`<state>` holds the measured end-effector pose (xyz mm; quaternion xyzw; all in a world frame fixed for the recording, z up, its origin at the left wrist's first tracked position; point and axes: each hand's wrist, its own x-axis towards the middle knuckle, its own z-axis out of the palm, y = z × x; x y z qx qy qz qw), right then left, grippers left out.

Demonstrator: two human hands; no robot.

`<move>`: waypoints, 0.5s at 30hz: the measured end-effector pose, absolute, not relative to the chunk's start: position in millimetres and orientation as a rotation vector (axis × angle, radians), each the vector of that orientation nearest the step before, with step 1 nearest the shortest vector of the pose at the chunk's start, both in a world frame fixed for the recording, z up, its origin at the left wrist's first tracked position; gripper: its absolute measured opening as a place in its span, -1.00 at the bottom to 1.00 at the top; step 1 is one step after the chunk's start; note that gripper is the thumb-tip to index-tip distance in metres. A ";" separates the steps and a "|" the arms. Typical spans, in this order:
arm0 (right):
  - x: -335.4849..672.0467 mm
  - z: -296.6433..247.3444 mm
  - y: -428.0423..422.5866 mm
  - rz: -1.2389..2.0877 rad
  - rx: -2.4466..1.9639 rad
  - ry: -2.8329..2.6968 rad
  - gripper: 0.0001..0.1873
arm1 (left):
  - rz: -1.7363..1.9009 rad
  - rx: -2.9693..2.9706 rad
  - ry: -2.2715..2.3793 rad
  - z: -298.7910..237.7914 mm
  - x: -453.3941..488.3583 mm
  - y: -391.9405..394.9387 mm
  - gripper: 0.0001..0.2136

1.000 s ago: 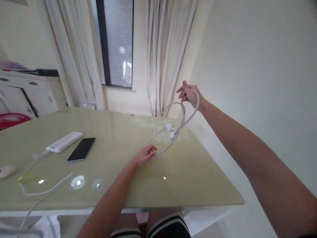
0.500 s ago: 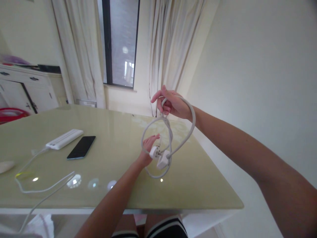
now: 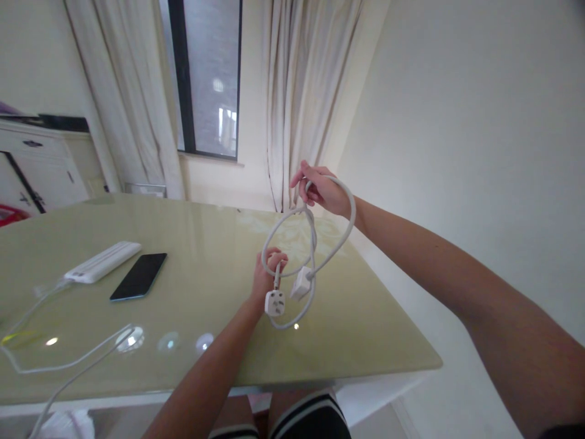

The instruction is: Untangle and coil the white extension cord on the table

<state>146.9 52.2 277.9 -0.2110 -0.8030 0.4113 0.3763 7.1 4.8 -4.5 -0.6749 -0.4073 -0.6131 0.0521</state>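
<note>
A looped white power cord (image 3: 350,222) hangs above the table, with my right hand (image 3: 322,189) curled around its upper part. Lower down and to the left, my left hand (image 3: 269,268) has its fingers closed on the cord near a white three-pin plug (image 3: 275,303), which hangs below them with its prongs showing. The cord's other white end, a connector block (image 3: 301,283), dangles beside the plug to its right. Several loops cross one another between my two hands.
On the left of the glossy table (image 3: 205,244) lie a white power bank (image 3: 104,262) and a black phone (image 3: 139,276). A thin white cable (image 3: 68,367) runs over the front edge. Beyond stand curtains (image 3: 297,91), and a wall (image 3: 457,122) rises at right.
My left hand has closed its fingers on the cord by the plug, and the plug has swung down, away from the connector block. The view has shifted slightly to the right.
</note>
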 end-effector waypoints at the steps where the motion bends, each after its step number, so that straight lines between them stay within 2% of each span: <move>1: 150.9 280.1 50.2 1.066 -0.544 -2.058 -0.30 | -1.879 -2.003 -1.283 -2.9 2.9 5.9 -0.82; 8: 172.3 293.1 42.9 1.022 -0.557 -2.070 -0.29 | -1.794 -1.800 -1.659 7.9 -40.8 11.9 -0.75; 15: 198.3 291.8 68.4 0.593 -0.754 -1.954 -0.26 | -1.753 -1.533 -2.236 4.1 -68.7 19.8 -0.66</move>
